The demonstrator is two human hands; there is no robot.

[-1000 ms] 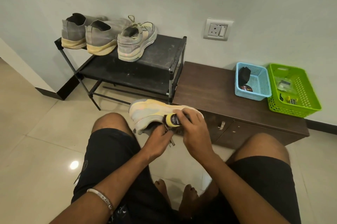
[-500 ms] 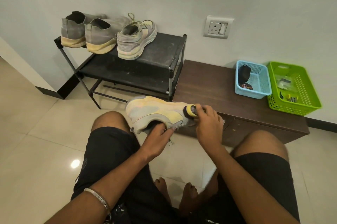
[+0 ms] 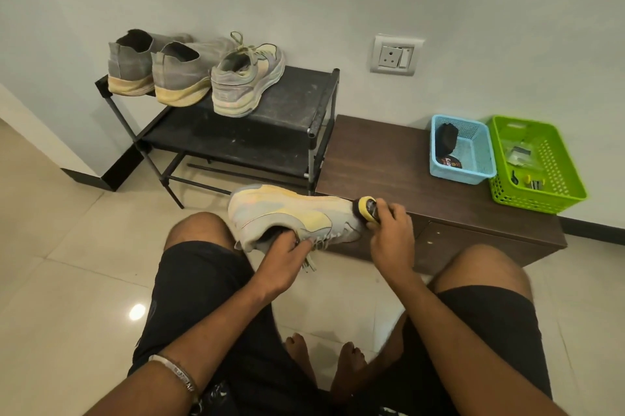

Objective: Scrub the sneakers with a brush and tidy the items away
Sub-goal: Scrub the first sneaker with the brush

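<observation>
Gripping a pale yellow-grey sneaker (image 3: pixel 294 216) by its collar, left hand (image 3: pixel 284 255), right hand (image 3: pixel 389 233) clutching yellow brush (image 3: pixel 367 207) at toe.

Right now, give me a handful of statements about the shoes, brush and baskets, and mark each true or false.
1. The right hand holds the brush at the toe of the sneaker. True.
2. The left hand has its grip at the sneaker's opening. True.
3. Four shoes stand on the black rack. False: three.
4. The blue basket sits right of the green basket. False: it is on the left.
5. Both baskets rest on the brown cabinet. True.
</observation>
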